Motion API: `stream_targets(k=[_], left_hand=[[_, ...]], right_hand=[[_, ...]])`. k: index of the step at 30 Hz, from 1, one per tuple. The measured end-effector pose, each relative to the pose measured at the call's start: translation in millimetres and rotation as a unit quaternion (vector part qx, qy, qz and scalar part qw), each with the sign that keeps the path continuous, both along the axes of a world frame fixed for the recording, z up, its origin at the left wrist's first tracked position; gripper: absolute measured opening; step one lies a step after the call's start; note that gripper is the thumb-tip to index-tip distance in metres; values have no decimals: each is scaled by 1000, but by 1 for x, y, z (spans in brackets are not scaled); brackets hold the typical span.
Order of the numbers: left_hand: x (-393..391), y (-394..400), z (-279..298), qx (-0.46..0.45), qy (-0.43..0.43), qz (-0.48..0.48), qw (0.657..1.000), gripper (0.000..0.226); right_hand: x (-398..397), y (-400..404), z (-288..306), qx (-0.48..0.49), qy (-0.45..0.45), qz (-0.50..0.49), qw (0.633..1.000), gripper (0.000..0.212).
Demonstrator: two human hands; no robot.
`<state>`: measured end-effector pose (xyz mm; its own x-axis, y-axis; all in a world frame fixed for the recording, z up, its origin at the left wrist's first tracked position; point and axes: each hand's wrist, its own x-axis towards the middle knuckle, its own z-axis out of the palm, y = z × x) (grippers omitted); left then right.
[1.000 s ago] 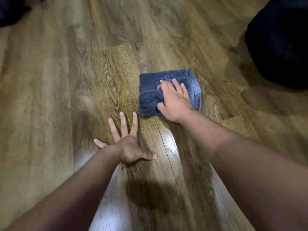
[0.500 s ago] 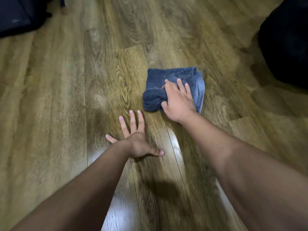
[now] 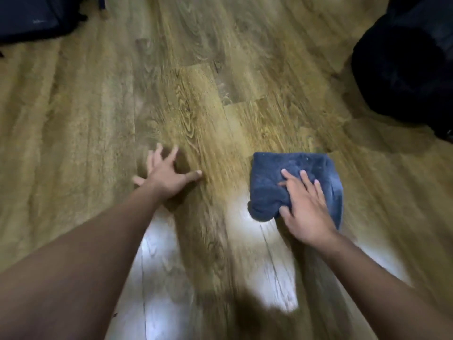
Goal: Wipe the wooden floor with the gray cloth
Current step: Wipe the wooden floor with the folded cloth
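The gray cloth (image 3: 277,177), a folded blue-gray towel, lies flat on the wooden floor (image 3: 210,114) right of centre. My right hand (image 3: 306,204) presses down on its near right part with fingers spread straight, thumb against the bunched near-left corner. My left hand (image 3: 166,175) rests flat on the bare floor to the left of the cloth, fingers splayed, holding nothing. Both forearms reach in from the bottom of the view. The frame is somewhat blurred.
A large dark rounded object (image 3: 407,67) sits on the floor at the upper right. Another dark object (image 3: 34,18) lies at the upper left corner. Bright light reflections (image 3: 166,253) shine on the planks near me.
The cloth and my right hand have slid to the right and nearer to me. My left hand has stayed planted on the floor, and the gap between the two hands has widened.
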<state>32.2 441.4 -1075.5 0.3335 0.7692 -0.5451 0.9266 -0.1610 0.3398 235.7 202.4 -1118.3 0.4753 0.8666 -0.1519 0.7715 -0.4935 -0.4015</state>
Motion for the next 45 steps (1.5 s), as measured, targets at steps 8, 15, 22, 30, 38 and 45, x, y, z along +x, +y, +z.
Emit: stream_targets(k=[8,15,22,30,38,45], left_hand=[[-158,40,-8,-93,108,96,985,174],[-171,57,-22,-132,80,65,986,165],[-179,67,-41,-100,109,72,986,182],[-177,63,-34,-109,100,81,986,184],[-167,57,-18,-112,124,70,983,172],[-162,54,-21,-100,136,83,982,170]], right_hand=[[-11,73,0,0,0,-137,991,58],[-70,199,-2,-17,-53,-127,990,69],[-217,253,7,2,-38,147,988,70],[-170,241,-9,52,-37,282,957,58],[-121,300,-7,21,-33,-38,999,63],[-197,307,0,5,-52,85,995,66]])
